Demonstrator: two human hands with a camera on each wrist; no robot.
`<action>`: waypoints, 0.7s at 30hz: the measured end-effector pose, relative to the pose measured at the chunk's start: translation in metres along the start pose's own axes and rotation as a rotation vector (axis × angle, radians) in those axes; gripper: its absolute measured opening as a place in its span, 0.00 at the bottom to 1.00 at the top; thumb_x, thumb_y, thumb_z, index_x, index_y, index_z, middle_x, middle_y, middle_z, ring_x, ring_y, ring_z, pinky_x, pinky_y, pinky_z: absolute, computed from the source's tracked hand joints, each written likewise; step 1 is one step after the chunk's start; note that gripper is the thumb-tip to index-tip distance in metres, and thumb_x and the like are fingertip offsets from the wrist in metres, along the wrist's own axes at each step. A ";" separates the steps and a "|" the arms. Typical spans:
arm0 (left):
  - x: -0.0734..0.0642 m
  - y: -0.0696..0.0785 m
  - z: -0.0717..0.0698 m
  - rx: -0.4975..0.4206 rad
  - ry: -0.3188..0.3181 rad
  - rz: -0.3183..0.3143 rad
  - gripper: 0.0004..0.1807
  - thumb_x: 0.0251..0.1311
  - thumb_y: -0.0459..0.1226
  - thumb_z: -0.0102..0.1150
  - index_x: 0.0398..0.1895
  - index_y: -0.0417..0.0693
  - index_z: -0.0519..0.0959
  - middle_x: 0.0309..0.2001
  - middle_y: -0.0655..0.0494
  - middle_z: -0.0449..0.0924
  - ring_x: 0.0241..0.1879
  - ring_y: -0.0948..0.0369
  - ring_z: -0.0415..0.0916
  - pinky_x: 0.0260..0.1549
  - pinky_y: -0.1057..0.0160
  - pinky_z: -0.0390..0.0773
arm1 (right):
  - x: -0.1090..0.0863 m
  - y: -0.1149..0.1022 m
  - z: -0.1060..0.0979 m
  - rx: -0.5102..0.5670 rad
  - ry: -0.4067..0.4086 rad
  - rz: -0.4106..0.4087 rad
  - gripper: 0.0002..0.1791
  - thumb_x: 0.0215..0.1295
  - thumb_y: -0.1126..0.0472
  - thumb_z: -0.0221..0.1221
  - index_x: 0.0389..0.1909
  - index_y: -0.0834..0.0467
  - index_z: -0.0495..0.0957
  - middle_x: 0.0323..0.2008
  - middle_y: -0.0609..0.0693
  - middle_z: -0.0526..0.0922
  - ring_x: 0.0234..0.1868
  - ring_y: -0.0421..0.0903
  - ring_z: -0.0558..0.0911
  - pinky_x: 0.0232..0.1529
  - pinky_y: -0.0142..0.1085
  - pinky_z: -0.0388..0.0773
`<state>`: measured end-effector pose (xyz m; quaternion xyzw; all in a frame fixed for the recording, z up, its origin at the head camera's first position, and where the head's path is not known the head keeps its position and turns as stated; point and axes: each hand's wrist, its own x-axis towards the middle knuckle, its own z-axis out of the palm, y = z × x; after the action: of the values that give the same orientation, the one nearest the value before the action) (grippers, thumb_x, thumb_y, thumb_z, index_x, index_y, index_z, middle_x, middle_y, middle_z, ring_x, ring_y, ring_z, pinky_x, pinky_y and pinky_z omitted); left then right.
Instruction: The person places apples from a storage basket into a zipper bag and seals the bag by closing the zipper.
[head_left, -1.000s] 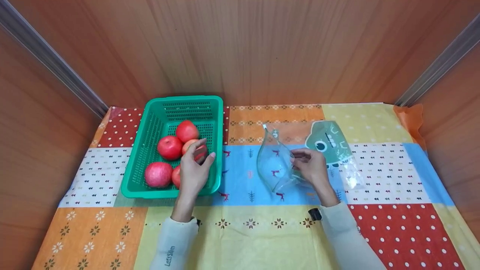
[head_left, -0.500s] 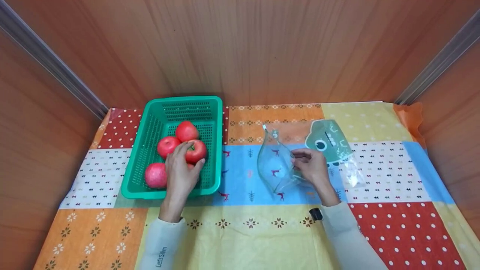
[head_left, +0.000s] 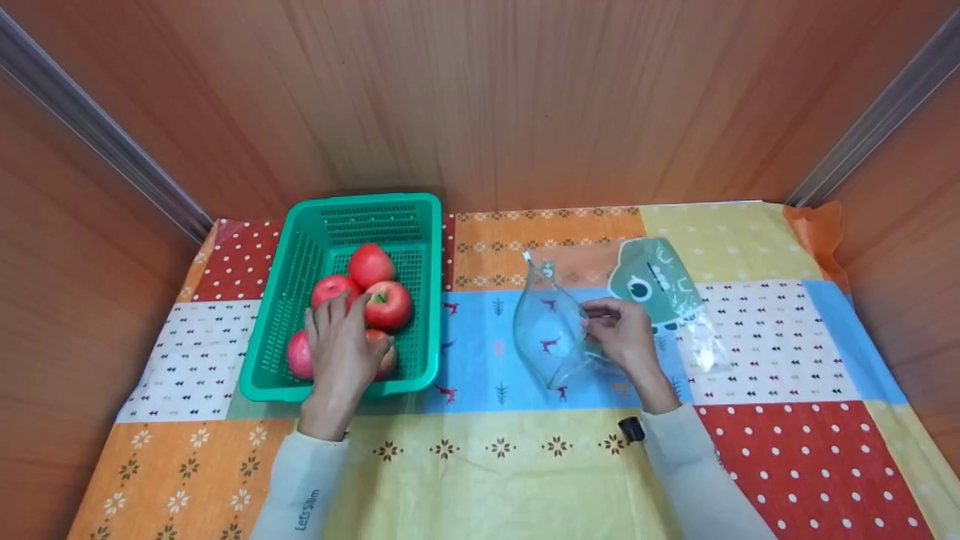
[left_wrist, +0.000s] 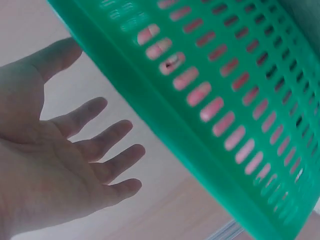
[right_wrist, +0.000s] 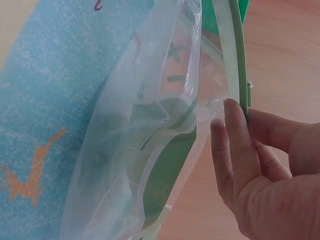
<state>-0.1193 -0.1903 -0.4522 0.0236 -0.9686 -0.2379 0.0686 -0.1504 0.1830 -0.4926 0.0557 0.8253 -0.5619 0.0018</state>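
Note:
Several red apples (head_left: 388, 305) lie in a green plastic basket (head_left: 434, 300) at the left of the head view. My left hand (head_left: 341, 352) is over the near part of the basket, its fingers spread above the apples. In the left wrist view the left hand (left_wrist: 55, 155) appears beside the basket's rim (left_wrist: 135, 107), with nothing in its grasp. It partly covers the near-left apple (head_left: 299, 355) and the near-right apple (head_left: 385, 354). My right hand (head_left: 626, 334) pinches the green zip edge (right_wrist: 241, 60) of a clear zip bag (head_left: 645, 281) with a green cartoon print. The bag's mouth gapes toward the basket.
A patchwork tablecloth (head_left: 502, 480) covers the table. Wooden panels (head_left: 495, 105) enclose the back and both sides. A strip of blue cloth (head_left: 480, 352) lies between basket and bag. An orange cloth corner (head_left: 821, 236) sticks up at the far right.
My left hand has moved left and slightly toward me across the apples, uncovering the apple with the green stem. The right hand and the bag have stayed in place.

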 end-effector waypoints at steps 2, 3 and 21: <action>0.000 -0.002 -0.002 0.023 -0.021 0.005 0.40 0.55 0.33 0.79 0.71 0.34 0.73 0.70 0.31 0.68 0.72 0.35 0.59 0.77 0.30 0.42 | 0.000 0.000 0.000 -0.007 -0.003 -0.001 0.13 0.70 0.75 0.63 0.53 0.71 0.85 0.48 0.68 0.87 0.44 0.57 0.90 0.35 0.27 0.85; 0.000 -0.003 -0.003 0.037 -0.032 0.007 0.40 0.54 0.34 0.79 0.71 0.33 0.73 0.69 0.30 0.69 0.72 0.34 0.59 0.77 0.30 0.43 | -0.001 0.001 0.000 -0.010 -0.003 0.001 0.13 0.69 0.76 0.63 0.53 0.71 0.85 0.48 0.68 0.87 0.44 0.57 0.90 0.36 0.27 0.85; 0.010 -0.011 -0.004 0.411 -0.355 0.049 0.36 0.53 0.37 0.77 0.62 0.28 0.73 0.60 0.26 0.72 0.69 0.31 0.62 0.74 0.28 0.52 | -0.001 0.003 0.001 0.029 -0.011 0.049 0.13 0.70 0.75 0.63 0.53 0.72 0.84 0.49 0.70 0.87 0.42 0.53 0.90 0.34 0.28 0.85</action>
<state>-0.1279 -0.2027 -0.4523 -0.0283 -0.9937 -0.0350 -0.1027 -0.1490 0.1827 -0.4959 0.0728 0.8154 -0.5740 0.0192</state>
